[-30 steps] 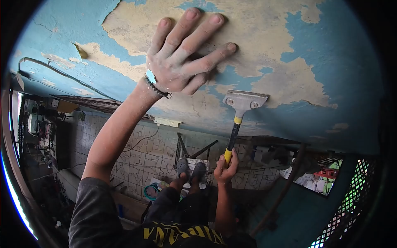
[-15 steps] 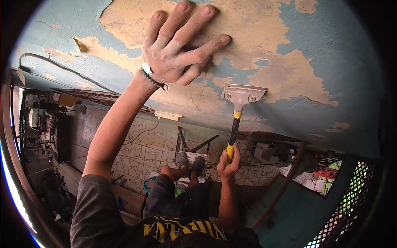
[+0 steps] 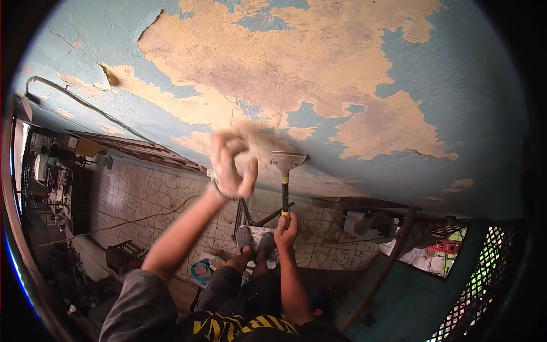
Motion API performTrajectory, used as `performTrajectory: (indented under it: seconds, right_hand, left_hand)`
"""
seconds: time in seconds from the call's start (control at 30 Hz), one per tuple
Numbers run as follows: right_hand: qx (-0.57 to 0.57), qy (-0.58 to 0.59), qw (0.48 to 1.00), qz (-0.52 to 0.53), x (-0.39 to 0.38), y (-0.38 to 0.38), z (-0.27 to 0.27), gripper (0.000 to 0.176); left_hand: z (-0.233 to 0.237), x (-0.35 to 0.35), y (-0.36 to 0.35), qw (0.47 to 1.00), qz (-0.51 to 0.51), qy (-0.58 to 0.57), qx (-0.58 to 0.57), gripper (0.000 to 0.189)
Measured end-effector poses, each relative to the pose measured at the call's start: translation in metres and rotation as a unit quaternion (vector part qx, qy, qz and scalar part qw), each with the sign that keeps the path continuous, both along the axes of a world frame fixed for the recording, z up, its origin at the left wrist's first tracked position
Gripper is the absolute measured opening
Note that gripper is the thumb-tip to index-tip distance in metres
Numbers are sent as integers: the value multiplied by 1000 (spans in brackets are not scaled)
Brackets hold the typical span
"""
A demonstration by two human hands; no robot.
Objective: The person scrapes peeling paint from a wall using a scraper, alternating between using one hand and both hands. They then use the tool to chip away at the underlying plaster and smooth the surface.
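The wall (image 3: 353,62) has blue paint with large peeled patches of cream and tan. My right hand (image 3: 285,229) is wrapped round the black and yellow handle of a scraper (image 3: 289,162), whose wide metal blade is up near the lower part of the peeled area. Left of the scraper, my left hand (image 3: 232,166) is smeared by motion, its fingers curved and apart, with nothing visible in it. Whether it touches the wall cannot be made out. A dark bracelet circles the left wrist.
Below are a tiled floor (image 3: 137,196) and my feet in grey clogs (image 3: 265,243) on a small platform. A cable (image 3: 85,102) runs along the wall at left. A wooden pole (image 3: 384,271) and a lattice (image 3: 481,279) stand at right.
My left hand has come off the upper wall and moved down, its fingers now curved. The right hand has shifted left and slightly down with the scraper. More of the peeled patch shows.
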State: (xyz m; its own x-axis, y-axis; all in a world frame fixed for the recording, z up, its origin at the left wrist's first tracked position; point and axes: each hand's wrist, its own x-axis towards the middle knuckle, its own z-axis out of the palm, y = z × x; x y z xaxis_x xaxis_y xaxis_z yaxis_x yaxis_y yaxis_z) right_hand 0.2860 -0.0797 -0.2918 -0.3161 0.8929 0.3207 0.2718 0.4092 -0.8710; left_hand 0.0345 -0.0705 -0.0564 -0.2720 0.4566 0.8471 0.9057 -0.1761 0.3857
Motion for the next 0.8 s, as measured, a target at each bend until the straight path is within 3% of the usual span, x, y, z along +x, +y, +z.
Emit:
performTrajectory:
  seconds: [0.03,0.1,0.17,0.23,0.27,0.37,0.47,0.57,0.7,0.8]
  right_hand:
    - [-8,14,1000,0,-11,2,2,30]
    - [-32,41,999,1,-24,0,1,27]
    - [-32,46,998,0,-39,4,-10,26]
    - [13,91,996,11,-63,11,22,26]
    - [17,119,993,0,-70,13,37,25]
    - [-3,108,994,-18,-63,5,44,26]
    - [-80,105,991,-32,-54,-21,40,31]
    - [-47,115,991,-57,-64,-16,53,25]
    - [-71,109,990,-45,-65,-18,66,23]
    - [-64,114,990,-61,-60,-26,53,27]
  left_hand:
    - [-37,15,-10,993,-15,-90,-72,35]
    - [-67,58,-4,939,-22,-260,-224,33]
    - [-105,80,7,927,-22,-300,-224,37]
    - [-94,93,21,856,-131,-454,-210,38]
    - [-84,91,25,829,-118,-492,-238,39]
    - [-74,89,23,885,-80,-390,-240,37]
    - [-93,93,17,866,-106,-389,-297,38]
    - [-67,89,21,839,-120,-405,-344,39]
    - [-65,92,23,880,-102,-363,-289,37]
    - [-82,95,23,871,-96,-349,-333,37]
